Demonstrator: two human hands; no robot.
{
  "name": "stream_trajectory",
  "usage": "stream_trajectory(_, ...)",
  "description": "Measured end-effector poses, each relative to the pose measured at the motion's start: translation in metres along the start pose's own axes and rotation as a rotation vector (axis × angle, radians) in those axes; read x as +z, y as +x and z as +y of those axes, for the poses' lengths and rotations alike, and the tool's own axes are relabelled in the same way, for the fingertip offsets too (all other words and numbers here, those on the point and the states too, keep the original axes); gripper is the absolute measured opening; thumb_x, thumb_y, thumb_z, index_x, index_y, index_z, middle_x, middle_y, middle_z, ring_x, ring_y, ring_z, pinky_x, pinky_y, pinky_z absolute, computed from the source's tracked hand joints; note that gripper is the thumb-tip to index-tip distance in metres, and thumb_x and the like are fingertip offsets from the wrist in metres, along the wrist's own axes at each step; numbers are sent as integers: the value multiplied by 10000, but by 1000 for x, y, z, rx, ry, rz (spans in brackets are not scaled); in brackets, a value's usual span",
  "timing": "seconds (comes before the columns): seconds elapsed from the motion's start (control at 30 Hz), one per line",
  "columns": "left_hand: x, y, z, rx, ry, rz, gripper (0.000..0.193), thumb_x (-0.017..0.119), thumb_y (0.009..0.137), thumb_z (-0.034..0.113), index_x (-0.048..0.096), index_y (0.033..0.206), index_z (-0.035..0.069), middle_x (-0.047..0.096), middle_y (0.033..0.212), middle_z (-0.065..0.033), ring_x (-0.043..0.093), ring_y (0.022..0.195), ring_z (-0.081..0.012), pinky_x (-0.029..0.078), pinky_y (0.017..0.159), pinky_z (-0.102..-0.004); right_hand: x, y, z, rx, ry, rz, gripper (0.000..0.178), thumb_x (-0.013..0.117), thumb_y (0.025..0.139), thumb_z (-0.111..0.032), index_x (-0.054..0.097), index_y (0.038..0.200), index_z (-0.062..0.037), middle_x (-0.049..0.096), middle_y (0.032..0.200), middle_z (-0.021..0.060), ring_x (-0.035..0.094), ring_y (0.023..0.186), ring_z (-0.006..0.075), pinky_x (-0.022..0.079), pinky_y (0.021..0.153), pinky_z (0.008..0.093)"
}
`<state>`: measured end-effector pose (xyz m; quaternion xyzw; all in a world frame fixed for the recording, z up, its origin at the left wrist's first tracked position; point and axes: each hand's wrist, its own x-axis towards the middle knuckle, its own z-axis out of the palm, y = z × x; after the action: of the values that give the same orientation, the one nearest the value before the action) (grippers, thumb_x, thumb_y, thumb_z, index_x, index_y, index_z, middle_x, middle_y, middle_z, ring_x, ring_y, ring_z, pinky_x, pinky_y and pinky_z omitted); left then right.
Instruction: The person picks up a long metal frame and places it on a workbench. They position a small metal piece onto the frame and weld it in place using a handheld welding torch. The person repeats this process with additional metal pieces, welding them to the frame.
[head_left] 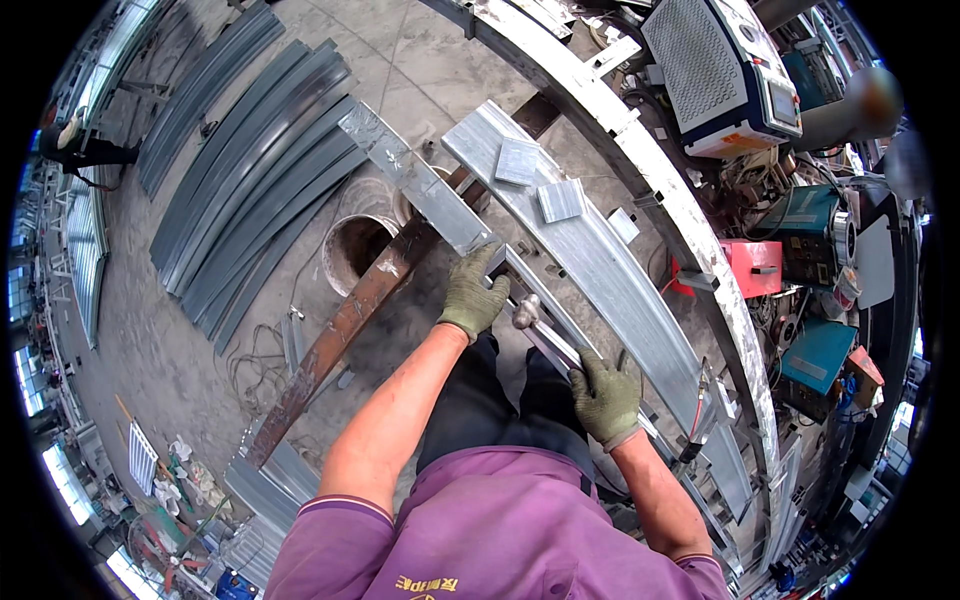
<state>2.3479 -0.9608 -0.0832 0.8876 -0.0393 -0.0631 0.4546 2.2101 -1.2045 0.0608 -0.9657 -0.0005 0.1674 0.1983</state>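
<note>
Both my hands wear green work gloves. My left hand point(474, 293) grips the near part of a long galvanised steel channel point(412, 172) that runs away to the upper left. My right hand point(604, 396) holds the same channel lower down, close to my body. A hammer head point(525, 312) shows between my two hands, beside the channel. Next to it on the right lies a wider curved steel channel point(610, 270) with two small square steel plates point(517, 161) point(561, 200) resting on it.
A rusty steel beam point(340, 335) crosses under the channels. A round bucket point(357, 250) stands on the concrete floor. Several curved grey profiles point(250, 170) lie stacked at the left. A white welding machine point(722, 72), a red box point(752, 266) and teal machines point(815, 355) stand at the right.
</note>
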Motion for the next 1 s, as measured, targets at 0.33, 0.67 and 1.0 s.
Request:
stream_trajectory(0.33, -2, -1, -3, -1, -61, -21, 635, 780, 865, 187, 617, 1461, 39, 651, 1435, -241, 618, 1338, -414, 473, 1159, -455, 3, 1, 5, 25, 3, -8, 398, 679, 1011, -328, 676, 1360, -138, 756, 1025, 219, 741, 890, 439, 568, 748, 562)
stream_trajectory(0.67, -35, 10, -4, -46, -176, -291, 763, 870, 898, 347, 569, 1529, 41, 595, 1536, -223, 547, 1456, -340, 427, 1212, -413, 10, -6, 10, 596, 944, -151, 350, 669, 1068, -249, 694, 1346, -39, 654, 763, 38, 609, 620, 120, 481, 572, 302)
stream_trajectory(1.0, -64, 27, -17, -119, -414, -541, 795, 890, 812, 199, 569, 1517, 22, 633, 1490, -191, 598, 1391, -297, 456, 1189, -398, -11, 0, -5, 552, 1015, -147, 260, 576, 1081, -218, 688, 1149, 7, 586, 708, 12, 548, 521, 97, 429, 473, 271)
